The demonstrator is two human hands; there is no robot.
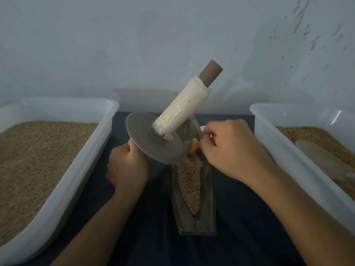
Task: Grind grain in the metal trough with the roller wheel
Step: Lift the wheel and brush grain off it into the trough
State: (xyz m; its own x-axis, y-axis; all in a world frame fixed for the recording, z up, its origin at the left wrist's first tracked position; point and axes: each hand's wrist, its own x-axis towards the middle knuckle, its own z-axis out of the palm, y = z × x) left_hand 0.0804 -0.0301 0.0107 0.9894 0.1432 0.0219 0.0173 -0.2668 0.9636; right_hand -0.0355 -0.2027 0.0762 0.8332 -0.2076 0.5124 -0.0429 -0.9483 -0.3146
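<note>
metal trough (208, 198) lies lengthwise on the dark desk (249, 217), grain (189, 185) heaped in its near half. the left hand (126, 167), just left of the trough, has its grip clenched round the hidden lower handle of the roller wheel (151, 141), tipping the disc up off the grain, likely to clear the channel. over the trough's far half, the right hand (232, 148) pinches an orange scraper (194, 146), seemingly raking grain together.
</note>
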